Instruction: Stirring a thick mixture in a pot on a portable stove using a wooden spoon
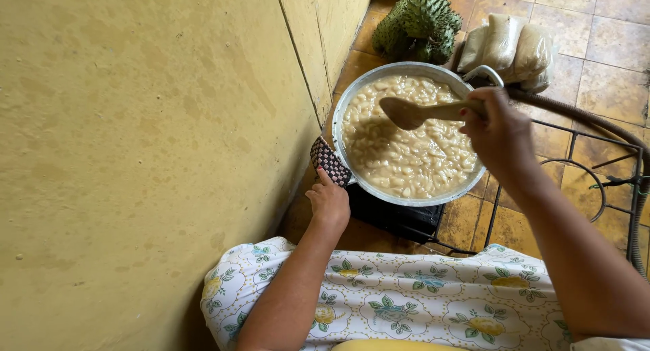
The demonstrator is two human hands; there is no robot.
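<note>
Yellow, stained wall [135, 134] fills the left half of the view, and brown floor tiles [609, 73] are seen at the right. Low in the frame, a floral-patterned cloth [420, 303] is worn across the person's lap. Near the wall, the left hand [329, 201] is closed on a checkered pot holder [330, 161], which is pressed against the near-left rim of a wide metal pan [359, 97]. The pan is set on a dark burner [396, 219] and is filled with a pale, lumpy mixture [406, 151]. Over the mixture, a wooden spoon [413, 112] is held; its bowl is lifted clear of the surface and its handle is clasped firmly in the right hand [497, 134] at the pan's right edge. Beyond the pan, a spiky green fruit [420, 19] is seen on the floor, with clear bags of pale grain [508, 43] just beside it. At the far right, a dark wire stand [582, 168] and a curved hose [596, 121] are visible.
</note>
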